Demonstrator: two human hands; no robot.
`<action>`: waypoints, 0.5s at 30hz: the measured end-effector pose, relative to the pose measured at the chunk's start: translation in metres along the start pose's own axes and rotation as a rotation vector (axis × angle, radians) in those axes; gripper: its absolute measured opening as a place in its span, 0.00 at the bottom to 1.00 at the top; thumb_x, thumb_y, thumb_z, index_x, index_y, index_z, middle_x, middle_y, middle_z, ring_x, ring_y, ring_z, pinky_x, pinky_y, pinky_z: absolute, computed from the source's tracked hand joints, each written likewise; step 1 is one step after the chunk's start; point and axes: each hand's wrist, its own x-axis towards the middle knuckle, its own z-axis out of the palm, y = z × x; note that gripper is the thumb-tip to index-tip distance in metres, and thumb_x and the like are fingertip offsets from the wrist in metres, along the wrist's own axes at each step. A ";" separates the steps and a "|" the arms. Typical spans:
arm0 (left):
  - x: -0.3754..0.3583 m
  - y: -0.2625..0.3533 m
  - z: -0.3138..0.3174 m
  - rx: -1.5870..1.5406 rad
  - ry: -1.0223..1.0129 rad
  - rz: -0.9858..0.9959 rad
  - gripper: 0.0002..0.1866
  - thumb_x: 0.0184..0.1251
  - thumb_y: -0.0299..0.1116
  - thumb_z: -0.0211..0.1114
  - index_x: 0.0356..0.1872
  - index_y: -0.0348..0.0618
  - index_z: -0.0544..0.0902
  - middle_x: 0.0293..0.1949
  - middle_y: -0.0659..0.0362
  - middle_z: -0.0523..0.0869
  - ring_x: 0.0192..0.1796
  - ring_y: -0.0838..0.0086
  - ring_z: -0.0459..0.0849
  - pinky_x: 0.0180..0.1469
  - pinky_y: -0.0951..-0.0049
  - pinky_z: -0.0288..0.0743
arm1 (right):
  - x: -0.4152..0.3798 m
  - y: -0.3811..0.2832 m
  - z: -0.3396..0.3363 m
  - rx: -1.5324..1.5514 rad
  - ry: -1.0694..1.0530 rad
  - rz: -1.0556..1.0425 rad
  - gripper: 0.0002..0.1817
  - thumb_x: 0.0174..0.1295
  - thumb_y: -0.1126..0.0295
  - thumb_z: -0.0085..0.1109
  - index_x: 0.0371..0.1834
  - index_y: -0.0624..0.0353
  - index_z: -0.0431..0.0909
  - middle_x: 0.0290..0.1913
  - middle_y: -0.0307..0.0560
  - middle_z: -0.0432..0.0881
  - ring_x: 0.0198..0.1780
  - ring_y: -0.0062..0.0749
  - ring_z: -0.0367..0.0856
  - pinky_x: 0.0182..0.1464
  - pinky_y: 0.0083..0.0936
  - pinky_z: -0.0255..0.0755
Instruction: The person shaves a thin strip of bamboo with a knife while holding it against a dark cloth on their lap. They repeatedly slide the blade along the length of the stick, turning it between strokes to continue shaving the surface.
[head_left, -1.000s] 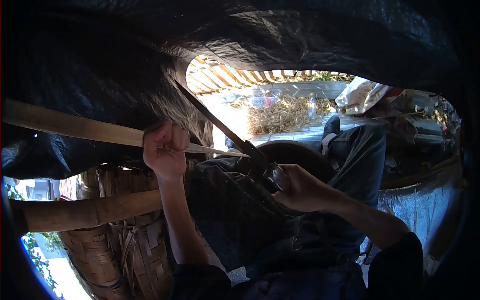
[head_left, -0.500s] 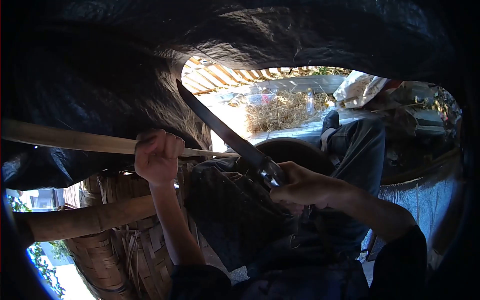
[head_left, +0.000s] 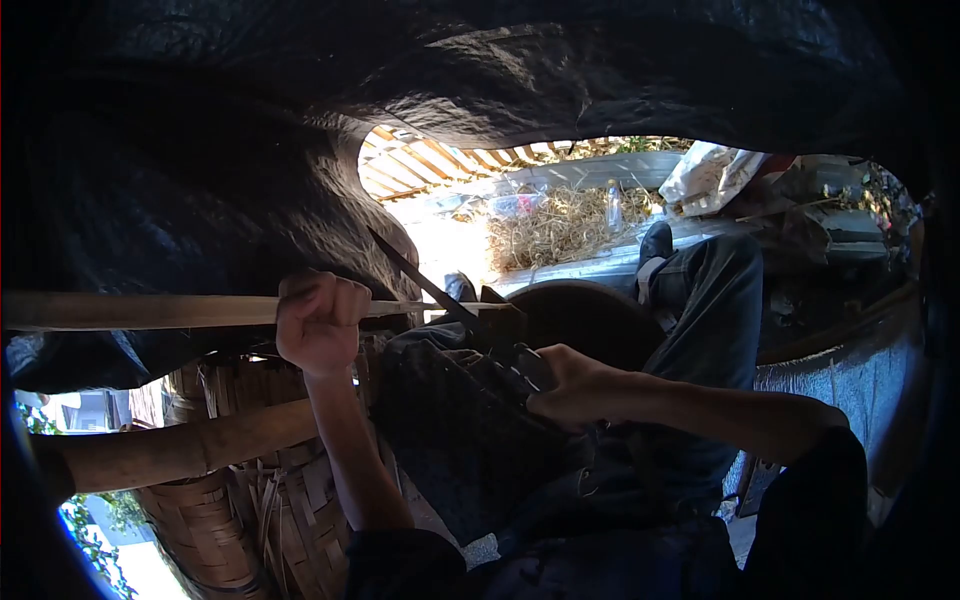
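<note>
My left hand (head_left: 322, 320) is closed in a fist around a long pale bamboo strip (head_left: 150, 311). The strip runs nearly level from the left edge of the view, past the fist, to just above my knee. My right hand (head_left: 575, 385) grips the handle of a machete (head_left: 430, 285) over my lap. Its dark blade slants up and left, crossing the strip's far end in this view, and shows almost edge-on. Between my legs sits a dark round object (head_left: 580, 310), partly hidden behind my right hand and knee.
Black plastic sheeting (head_left: 200, 150) hangs overhead and at left. A thick bamboo pole (head_left: 200, 445) and a woven basket (head_left: 215, 520) stand lower left. Beyond my feet lie straw (head_left: 560, 235), a clear bottle (head_left: 613, 205) and a white sack (head_left: 710, 175).
The machete has come down, its blade turning more edge-on and its tip dropping. My right hand has shifted slightly left. The strip's left end has lowered, and my left fist still holds it.
</note>
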 end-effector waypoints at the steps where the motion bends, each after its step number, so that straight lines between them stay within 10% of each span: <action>1: -0.001 -0.001 -0.001 -0.016 -0.026 0.017 0.18 0.55 0.35 0.47 0.10 0.47 0.52 0.08 0.65 0.50 0.12 0.80 0.45 0.18 0.71 0.39 | -0.001 -0.003 -0.006 -0.003 0.001 0.000 0.10 0.52 0.78 0.50 0.38 0.64 0.70 0.14 0.39 0.70 0.12 0.20 0.69 0.14 0.19 0.62; 15: -0.005 -0.001 0.000 0.076 0.029 -0.023 0.18 0.59 0.35 0.47 0.12 0.49 0.54 0.09 0.65 0.51 0.13 0.79 0.46 0.20 0.71 0.42 | 0.010 0.027 -0.013 -0.033 0.119 -0.256 0.11 0.52 0.76 0.50 0.40 0.64 0.72 0.15 0.40 0.72 0.14 0.23 0.72 0.17 0.22 0.65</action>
